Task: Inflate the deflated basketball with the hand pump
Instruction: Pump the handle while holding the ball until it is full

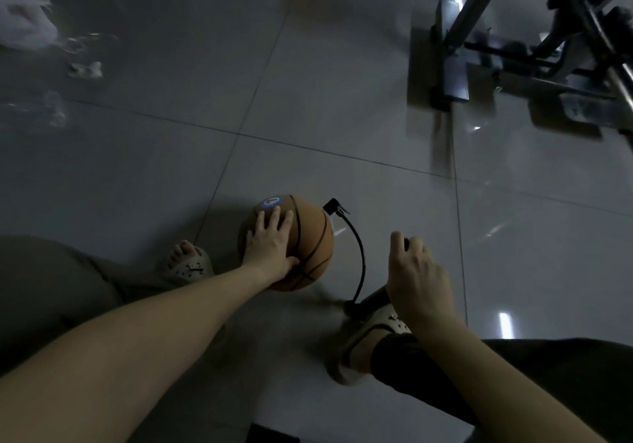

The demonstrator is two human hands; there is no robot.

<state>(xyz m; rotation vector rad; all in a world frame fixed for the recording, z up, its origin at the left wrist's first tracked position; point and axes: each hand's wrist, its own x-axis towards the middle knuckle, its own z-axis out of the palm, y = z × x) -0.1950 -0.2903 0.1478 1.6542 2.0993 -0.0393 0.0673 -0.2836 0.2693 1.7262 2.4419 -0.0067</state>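
Left hand flat, splayed — right hand fisted.

The floor is large glossy tiles, smooth enough to mirror lights and the frame, which looks like dark painted metal with a dull sheen. The ball has a matt, rubbery orange skin with black seams and a smooth printed round label. The hose looks like matt black rubber, its end fitting hard black plastic. The sandals are matt moulded foam or rubber with holes. The trousers are soft matt cloth.
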